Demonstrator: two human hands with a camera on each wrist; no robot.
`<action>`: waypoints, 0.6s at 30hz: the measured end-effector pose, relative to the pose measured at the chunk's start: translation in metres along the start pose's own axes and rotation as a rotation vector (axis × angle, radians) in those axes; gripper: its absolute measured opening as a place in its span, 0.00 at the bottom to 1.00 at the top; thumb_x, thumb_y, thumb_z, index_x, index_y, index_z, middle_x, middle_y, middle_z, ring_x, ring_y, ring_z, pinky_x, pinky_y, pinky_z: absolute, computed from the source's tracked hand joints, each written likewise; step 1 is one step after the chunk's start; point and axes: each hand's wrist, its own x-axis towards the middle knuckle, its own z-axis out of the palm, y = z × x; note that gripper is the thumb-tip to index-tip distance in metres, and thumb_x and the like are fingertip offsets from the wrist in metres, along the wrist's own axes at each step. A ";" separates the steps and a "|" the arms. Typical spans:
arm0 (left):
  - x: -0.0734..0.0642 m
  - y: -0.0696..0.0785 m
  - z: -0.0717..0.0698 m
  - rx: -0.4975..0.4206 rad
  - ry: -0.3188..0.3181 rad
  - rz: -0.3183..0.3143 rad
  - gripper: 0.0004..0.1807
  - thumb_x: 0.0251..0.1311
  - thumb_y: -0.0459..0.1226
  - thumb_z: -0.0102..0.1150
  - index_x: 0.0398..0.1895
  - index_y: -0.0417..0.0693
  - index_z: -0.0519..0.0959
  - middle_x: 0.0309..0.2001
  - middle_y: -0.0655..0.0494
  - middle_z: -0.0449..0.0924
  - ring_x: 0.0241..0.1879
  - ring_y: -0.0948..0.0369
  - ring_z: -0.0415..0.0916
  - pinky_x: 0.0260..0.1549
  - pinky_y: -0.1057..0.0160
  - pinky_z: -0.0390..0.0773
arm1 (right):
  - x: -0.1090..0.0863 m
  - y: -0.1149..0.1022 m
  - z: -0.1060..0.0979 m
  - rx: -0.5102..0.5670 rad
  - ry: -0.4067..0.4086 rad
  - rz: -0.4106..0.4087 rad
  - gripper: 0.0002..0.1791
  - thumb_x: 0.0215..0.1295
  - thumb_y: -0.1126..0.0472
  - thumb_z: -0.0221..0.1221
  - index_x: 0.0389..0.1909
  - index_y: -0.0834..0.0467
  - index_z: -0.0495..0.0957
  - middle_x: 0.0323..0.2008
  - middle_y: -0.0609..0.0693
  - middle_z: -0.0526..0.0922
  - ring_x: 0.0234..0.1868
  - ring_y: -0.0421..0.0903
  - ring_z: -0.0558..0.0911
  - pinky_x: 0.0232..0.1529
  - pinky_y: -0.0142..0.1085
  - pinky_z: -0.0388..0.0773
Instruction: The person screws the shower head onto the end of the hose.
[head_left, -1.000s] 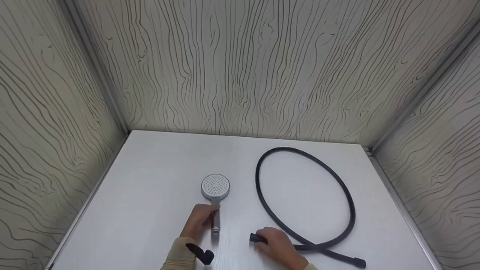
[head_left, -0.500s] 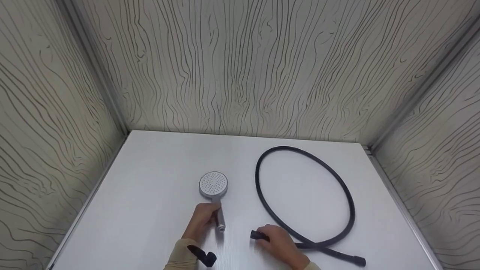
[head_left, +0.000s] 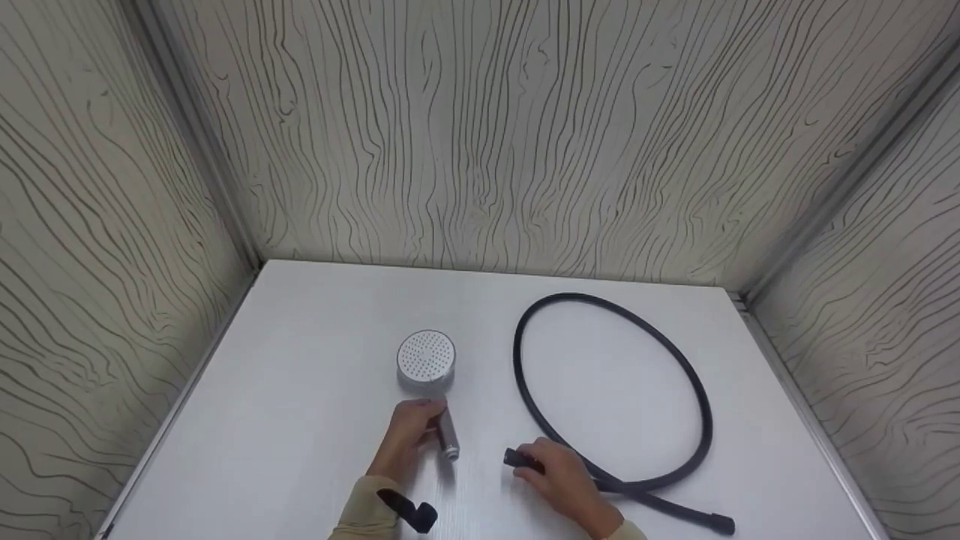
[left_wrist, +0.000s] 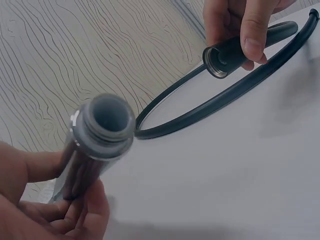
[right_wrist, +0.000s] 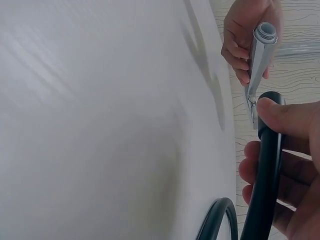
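My left hand (head_left: pixel 411 426) grips the handle of a round shower head (head_left: pixel 426 355) whose white spray face points up. The handle's threaded end (left_wrist: pixel 111 120) shows close in the left wrist view, open and hollow. My right hand (head_left: pixel 561 480) pinches one end of a black shower hose (head_left: pixel 703 397) between thumb and fingers. That end's fitting (left_wrist: pixel 218 61) shows an inner thread and points towards the shower head's handle, with a gap between the two. Much of the hose lies on the table in a big loop, and its other end (head_left: pixel 721 523) rests at the front right.
A white table (head_left: pixel 315 360) carries everything. Wood-patterned panels (head_left: pixel 480 135) stand behind it and on both sides, with grey metal strips at the corners. A black strap piece (head_left: pixel 409 511) is on the left sleeve.
The shower head has risen and shifted slightly away from me, its handle end swinging right. My right hand has lifted the hose end a little, and the gap between the two ends has narrowed.
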 end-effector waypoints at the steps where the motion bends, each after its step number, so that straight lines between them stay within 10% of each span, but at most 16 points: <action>1: 0.000 0.001 0.000 -0.009 0.003 0.001 0.14 0.63 0.37 0.58 0.46 0.34 0.77 0.39 0.49 0.80 0.40 0.57 0.78 0.39 0.63 0.83 | 0.000 -0.001 -0.001 -0.006 0.000 0.000 0.06 0.58 0.58 0.67 0.36 0.50 0.83 0.26 0.37 0.77 0.27 0.29 0.68 0.26 0.24 0.69; 18: -0.012 0.010 0.002 -0.037 0.018 0.064 0.16 0.65 0.36 0.56 0.49 0.31 0.76 0.41 0.47 0.81 0.42 0.56 0.79 0.47 0.57 0.84 | 0.003 -0.004 -0.008 0.005 0.053 0.004 0.07 0.58 0.59 0.67 0.38 0.52 0.83 0.30 0.40 0.81 0.29 0.30 0.71 0.28 0.25 0.74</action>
